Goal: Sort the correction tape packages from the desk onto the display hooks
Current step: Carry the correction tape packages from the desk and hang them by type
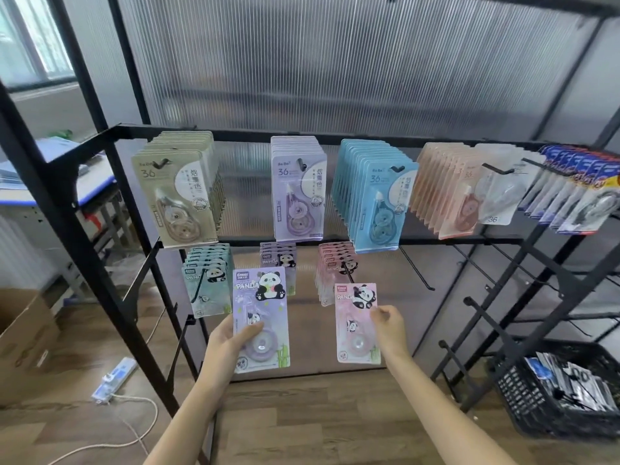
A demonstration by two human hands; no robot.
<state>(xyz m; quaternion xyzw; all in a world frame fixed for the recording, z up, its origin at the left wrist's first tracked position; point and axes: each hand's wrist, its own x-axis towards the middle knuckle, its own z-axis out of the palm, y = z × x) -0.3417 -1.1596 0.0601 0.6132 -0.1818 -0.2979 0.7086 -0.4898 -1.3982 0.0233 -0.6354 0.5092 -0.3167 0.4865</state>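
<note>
Pink panda correction tape package [357, 325], long axis upright, pinched at its right edge by the right hand [389, 327]; its matching pink stack's hook [345, 267] lies at 11 o'clock, just above; left hand [231, 344] grips the purple panda package [261, 318], purple stack [278, 260] at 12 o'clock.

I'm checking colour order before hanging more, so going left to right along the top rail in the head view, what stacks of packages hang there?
Beige stack → lilac stack → blue stack → peach stack → clear packages → dark blue-topped stack.
</note>
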